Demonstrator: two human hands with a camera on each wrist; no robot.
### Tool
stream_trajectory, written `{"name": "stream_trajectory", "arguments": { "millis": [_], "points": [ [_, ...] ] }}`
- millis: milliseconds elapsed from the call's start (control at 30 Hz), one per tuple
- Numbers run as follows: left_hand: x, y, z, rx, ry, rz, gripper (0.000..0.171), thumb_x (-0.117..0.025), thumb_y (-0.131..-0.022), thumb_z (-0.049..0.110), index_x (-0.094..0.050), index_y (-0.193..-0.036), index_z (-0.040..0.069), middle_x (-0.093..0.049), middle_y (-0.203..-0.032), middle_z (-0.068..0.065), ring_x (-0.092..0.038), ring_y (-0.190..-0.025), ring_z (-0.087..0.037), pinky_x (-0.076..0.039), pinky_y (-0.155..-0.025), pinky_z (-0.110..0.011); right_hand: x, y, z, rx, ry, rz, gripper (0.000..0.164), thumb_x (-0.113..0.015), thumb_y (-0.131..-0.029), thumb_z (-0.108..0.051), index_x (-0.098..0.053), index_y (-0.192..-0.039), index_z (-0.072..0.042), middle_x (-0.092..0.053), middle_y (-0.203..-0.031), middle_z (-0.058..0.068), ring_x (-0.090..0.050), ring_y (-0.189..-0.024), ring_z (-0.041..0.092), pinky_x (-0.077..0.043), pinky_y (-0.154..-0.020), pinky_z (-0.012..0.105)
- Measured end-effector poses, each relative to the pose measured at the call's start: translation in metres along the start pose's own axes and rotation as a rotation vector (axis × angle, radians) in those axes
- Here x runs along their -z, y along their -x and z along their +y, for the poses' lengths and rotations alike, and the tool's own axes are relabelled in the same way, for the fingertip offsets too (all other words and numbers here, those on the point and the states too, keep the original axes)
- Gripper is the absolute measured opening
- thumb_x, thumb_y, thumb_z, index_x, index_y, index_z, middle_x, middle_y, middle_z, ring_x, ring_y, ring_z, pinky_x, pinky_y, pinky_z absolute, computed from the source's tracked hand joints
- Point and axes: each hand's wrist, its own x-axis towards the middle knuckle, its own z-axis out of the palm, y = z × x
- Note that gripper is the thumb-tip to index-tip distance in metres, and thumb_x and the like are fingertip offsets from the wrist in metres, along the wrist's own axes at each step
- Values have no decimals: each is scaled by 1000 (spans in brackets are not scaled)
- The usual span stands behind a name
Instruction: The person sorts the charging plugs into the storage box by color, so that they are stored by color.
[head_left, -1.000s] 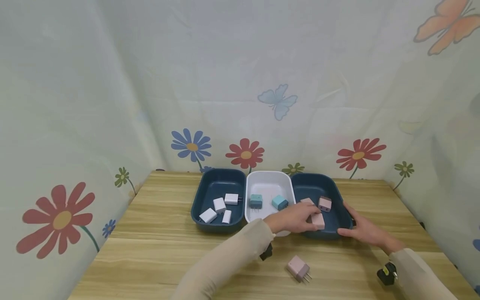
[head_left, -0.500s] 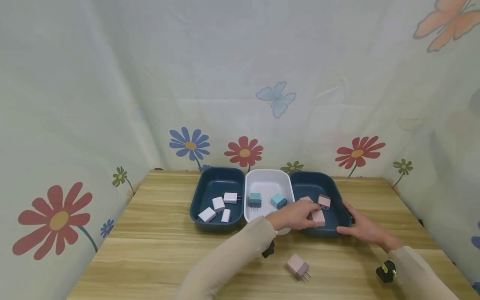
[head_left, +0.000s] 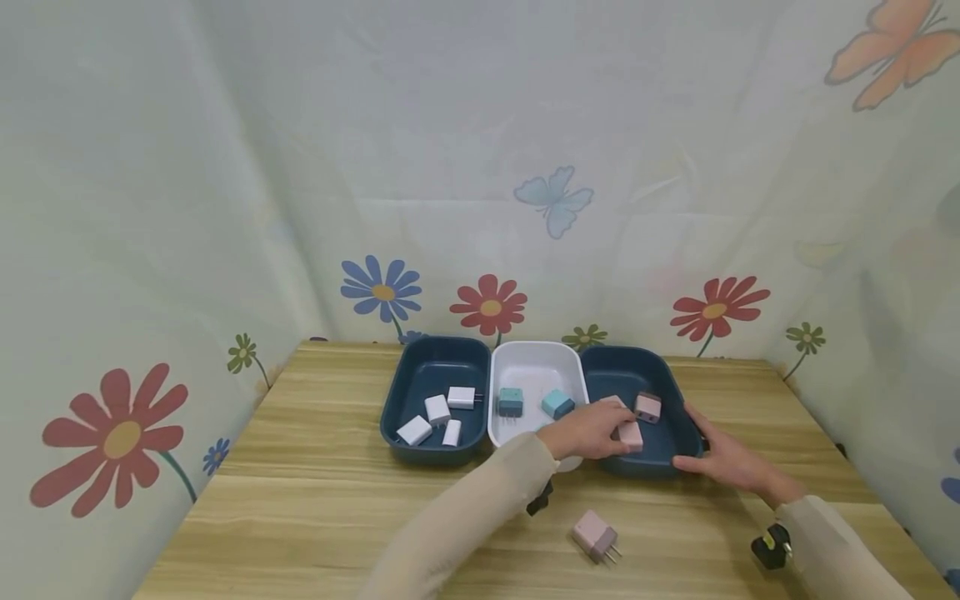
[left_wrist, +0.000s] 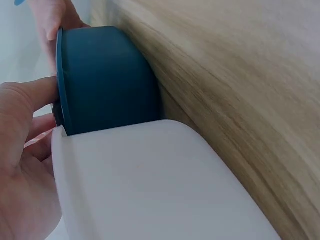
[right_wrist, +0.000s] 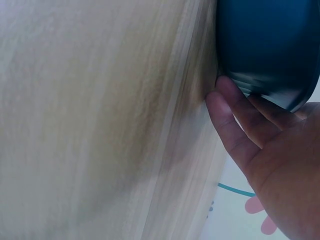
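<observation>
My left hand (head_left: pixel 588 430) reaches over the near left rim of the right-hand dark blue tray (head_left: pixel 675 417). Its thumb and fingers pinch a pink charger plug (head_left: pixel 631 436) inside; in the left wrist view the tray wall hides the plug. Beside it lie a second pink plug (head_left: pixel 615 408), partly covered by the hand, and a two-tone pink plug (head_left: pixel 648 407). My right hand (head_left: pixel 727 457) rests against the tray's right side, its fingers (right_wrist: pixel 222 107) extended along the outer wall.
A white tray (head_left: pixel 536 348) with teal plugs stands in the middle, partly behind the left hand. Left of it, another dark blue tray (head_left: pixel 446 350) contains several white plugs (head_left: pixel 437 409). One pink plug (head_left: pixel 595 535) lies on the wooden table (head_left: pixel 300 500) in front. A printed cloth surrounds the table.
Inside the right tray, the pinched pink plug has shifted slightly left with my left hand. The right hand stays at the tray's side.
</observation>
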Motion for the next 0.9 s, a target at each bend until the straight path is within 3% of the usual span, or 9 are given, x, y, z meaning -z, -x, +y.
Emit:
{"name": "stream_trajectory", "arguments": {
  "millis": [333,900],
  "points": [
    [0,-3,-7,26,10,3,45,-64,-90,36,-55,-130,16,-56,-120,7,-50,-93,-1,-41,-80,-13,-2,-1,1,10,4,5,102,-70,-84,-39,-2,-151,-2,-12,-147,37,-25,-126,57,-27,-95,69],
    [4,-5,-9,46,-21,8,44,-63,-91,33,-56,-130,15,-56,-123,5,-51,-102,-3,-40,-88,-16,-2,-1,-2,19,-3,3,102,-70,-84,-38,-2,-150,0,-13,-146,38,-28,-124,55,-29,-96,67]
  ]
}}
